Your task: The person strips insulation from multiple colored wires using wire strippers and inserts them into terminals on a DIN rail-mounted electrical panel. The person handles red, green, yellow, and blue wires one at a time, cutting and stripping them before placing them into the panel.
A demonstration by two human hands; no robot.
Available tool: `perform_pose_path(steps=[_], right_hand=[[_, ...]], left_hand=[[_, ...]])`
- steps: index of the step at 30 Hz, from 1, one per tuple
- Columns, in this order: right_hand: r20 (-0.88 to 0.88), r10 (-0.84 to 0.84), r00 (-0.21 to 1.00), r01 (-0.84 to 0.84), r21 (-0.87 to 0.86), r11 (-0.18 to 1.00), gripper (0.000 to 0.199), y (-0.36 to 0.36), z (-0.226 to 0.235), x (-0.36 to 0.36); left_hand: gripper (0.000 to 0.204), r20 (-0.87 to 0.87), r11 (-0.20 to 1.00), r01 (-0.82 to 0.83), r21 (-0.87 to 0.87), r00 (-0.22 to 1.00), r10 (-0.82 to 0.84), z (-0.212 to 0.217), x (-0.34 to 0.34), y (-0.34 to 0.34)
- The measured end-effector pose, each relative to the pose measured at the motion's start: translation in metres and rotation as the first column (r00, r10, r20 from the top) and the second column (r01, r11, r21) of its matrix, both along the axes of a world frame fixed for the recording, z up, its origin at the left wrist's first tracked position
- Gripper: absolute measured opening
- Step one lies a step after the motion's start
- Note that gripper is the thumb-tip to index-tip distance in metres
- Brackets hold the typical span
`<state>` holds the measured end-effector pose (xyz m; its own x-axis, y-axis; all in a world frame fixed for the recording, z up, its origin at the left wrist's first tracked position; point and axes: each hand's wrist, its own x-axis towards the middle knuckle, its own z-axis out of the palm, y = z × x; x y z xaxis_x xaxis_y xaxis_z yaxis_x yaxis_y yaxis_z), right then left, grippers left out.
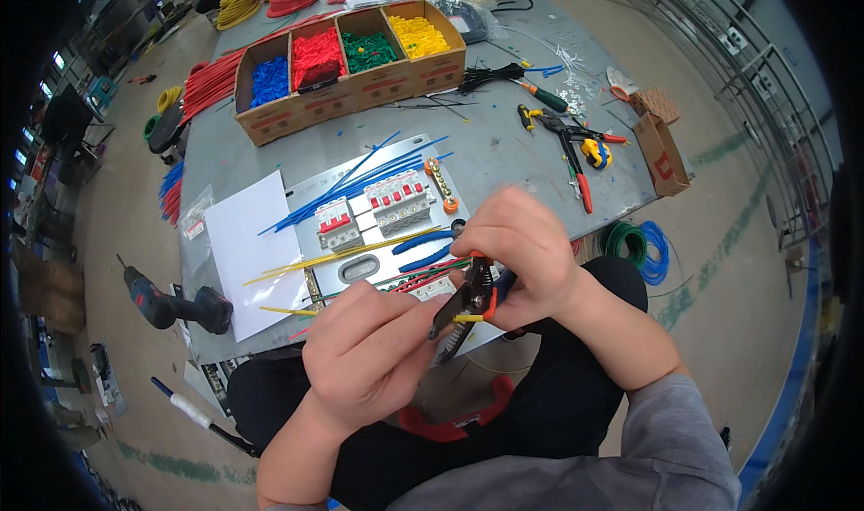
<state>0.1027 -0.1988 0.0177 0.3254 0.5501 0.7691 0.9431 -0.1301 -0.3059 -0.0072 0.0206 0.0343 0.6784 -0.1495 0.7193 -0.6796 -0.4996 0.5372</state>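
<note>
At the near edge of the grey metal table (504, 142), a short yellow insulated wire (468, 317) is gripped between the fingers of the left hand (373, 353), closed tight on it. A black-and-orange wire stripper (470, 302) is clamped by the curled right hand (522, 254), its jaws set on the wire. White-and-red circuit breakers (373, 209) are already mounted on the plate, while many loose blue and yellow wires (360, 182) remain unattached.

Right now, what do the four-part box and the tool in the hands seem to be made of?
Box: brown cardboard, matte, with visible flaps and cut edges. Wire stripper in the right hand: dark, dull metal jaws, probably steel; handles look plastic-coated, orange and black.
</note>
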Motion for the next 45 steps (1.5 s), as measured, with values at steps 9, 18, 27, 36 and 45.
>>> perform_pose_path(steps=[9, 18, 27, 36, 45], right_hand=[[0.115, -0.13, 0.985, 0.124, 0.064, 0.99, 0.036, 0.006, -0.014, 0.001], [-0.763, 0.644, 0.047, 0.488, 0.58, 0.652, 0.018, 0.006, -0.033, 0.014], [-0.769, 0.622, 0.146, 0.611, 0.564, 0.554, 0.013, -0.048, -0.011, 0.052], [-0.781, 0.624, 0.036, 0.54, 0.541, 0.646, 0.011, -0.058, -0.013, 0.046], [-0.876, 0.483, 0.016, 0.434, 0.441, 0.786, 0.013, -0.072, -0.008, 0.047]], left_hand=[[0.037, 0.025, 0.997, -0.059, 0.043, 0.998, 0.058, 0.004, 0.002, 0.0], [0.017, 0.109, 0.913, -0.391, 0.117, 0.919, 0.379, -0.007, 0.029, 0.017], [0.012, -0.255, 0.919, -0.354, 0.174, 0.885, 0.389, -0.033, 0.042, 0.016], [0.022, -0.375, 0.871, -0.097, 0.482, 0.876, 0.305, -0.102, 0.081, -0.01], [0.014, -0.382, 0.741, -0.033, 0.671, 0.841, 0.384, -0.106, 0.083, -0.002]])
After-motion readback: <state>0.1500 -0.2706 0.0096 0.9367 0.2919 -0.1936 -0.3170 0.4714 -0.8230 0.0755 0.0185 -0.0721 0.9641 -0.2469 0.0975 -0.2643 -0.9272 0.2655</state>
